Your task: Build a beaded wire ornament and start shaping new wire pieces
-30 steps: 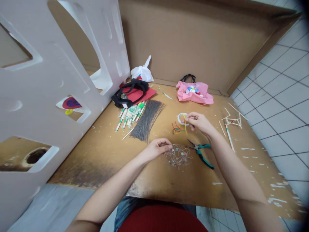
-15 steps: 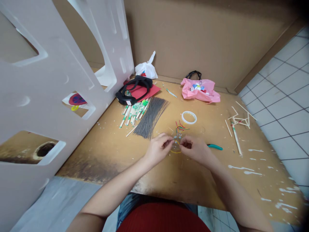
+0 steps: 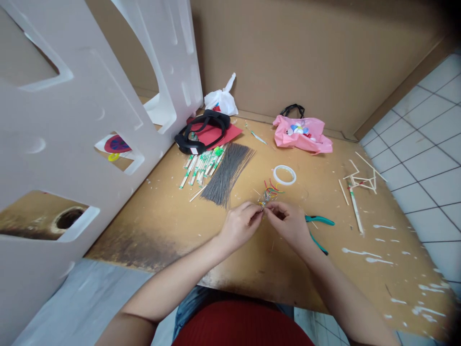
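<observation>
My left hand (image 3: 242,222) and my right hand (image 3: 288,221) meet over the middle of the table, fingertips pinched together and nearly touching. A thin yellow wire (image 3: 262,203) shows as a small bit at the fingertips, and both hands appear closed on it; the rest is hidden by the fingers. Just beyond them lies a small tangle of red, yellow and green wires (image 3: 271,190). Pliers with teal handles (image 3: 321,220) lie beside my right wrist, partly covered by the forearm.
A white tape roll (image 3: 285,175), a bundle of grey wires (image 3: 227,174) and wrapped chopsticks (image 3: 198,169) lie farther back. A black headband (image 3: 184,144) rests on red paper. A pink bag (image 3: 317,132) stands behind, a stick frame (image 3: 363,182) right, a white plastic panel (image 3: 86,110) left.
My hands have come together, and the yellow loop between them is now mostly hidden. The view has shifted slightly, and more of the teal pliers shows beside my right arm.
</observation>
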`<state>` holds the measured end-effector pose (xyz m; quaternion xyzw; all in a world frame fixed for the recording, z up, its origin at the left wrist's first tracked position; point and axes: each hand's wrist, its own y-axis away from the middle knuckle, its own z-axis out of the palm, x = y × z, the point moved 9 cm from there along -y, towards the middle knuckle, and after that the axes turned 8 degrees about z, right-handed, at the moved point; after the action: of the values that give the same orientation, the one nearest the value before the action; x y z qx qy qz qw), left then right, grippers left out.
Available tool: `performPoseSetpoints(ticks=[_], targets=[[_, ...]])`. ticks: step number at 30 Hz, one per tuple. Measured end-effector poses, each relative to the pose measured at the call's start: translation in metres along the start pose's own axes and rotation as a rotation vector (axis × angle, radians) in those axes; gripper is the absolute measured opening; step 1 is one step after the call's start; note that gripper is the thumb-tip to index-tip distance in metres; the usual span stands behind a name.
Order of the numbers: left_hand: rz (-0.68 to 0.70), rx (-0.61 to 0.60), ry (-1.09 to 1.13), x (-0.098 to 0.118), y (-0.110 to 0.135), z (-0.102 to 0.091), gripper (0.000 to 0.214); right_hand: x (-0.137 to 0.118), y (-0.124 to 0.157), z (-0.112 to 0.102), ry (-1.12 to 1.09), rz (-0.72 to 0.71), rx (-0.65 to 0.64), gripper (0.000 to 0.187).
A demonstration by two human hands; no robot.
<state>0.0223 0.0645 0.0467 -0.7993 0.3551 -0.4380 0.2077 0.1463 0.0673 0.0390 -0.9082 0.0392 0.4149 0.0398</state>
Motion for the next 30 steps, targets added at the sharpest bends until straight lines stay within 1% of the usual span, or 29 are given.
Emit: performPoseSetpoints(ticks=[3, 8, 13, 16, 19, 22, 24, 27, 30], targets=[[0.001, -0.009, -0.014, 0.001, 0.0, 0.001, 0.015, 0.005, 0.003, 0.002, -0.102, 0.027, 0.023, 0.021], [-0.007, -0.014, -0.011, 0.001, 0.001, 0.003, 0.016, 0.013, 0.012, 0.005, -0.266, 0.14, 0.06, 0.026], [-0.074, 0.028, 0.114, -0.007, 0.002, 0.004, 0.015, 0.022, 0.019, 0.016, -0.437, 0.239, 0.005, 0.031], [-0.035, 0.008, 0.165, -0.005, 0.001, 0.006, 0.018, 0.028, 0.02, 0.017, -0.498, 0.275, 0.022, 0.031], [0.019, -0.031, 0.169, 0.0, 0.0, 0.008, 0.019, 0.034, 0.02, 0.016, -0.567, 0.299, 0.049, 0.027], [0.022, -0.034, 0.193, 0.001, -0.001, 0.008, 0.018, 0.037, 0.02, 0.016, -0.632, 0.332, 0.062, 0.026], [0.006, -0.014, 0.208, 0.001, -0.001, 0.006, 0.015, 0.037, 0.019, 0.016, -0.658, 0.345, 0.061, 0.025], [-0.051, 0.002, 0.16, -0.004, -0.002, 0.003, 0.008, 0.036, 0.019, 0.018, -0.683, 0.373, 0.018, 0.026], [-0.104, -0.01, 0.116, -0.011, -0.002, 0.001, 0.007, 0.037, 0.019, 0.02, -0.689, 0.412, -0.02, 0.029]])
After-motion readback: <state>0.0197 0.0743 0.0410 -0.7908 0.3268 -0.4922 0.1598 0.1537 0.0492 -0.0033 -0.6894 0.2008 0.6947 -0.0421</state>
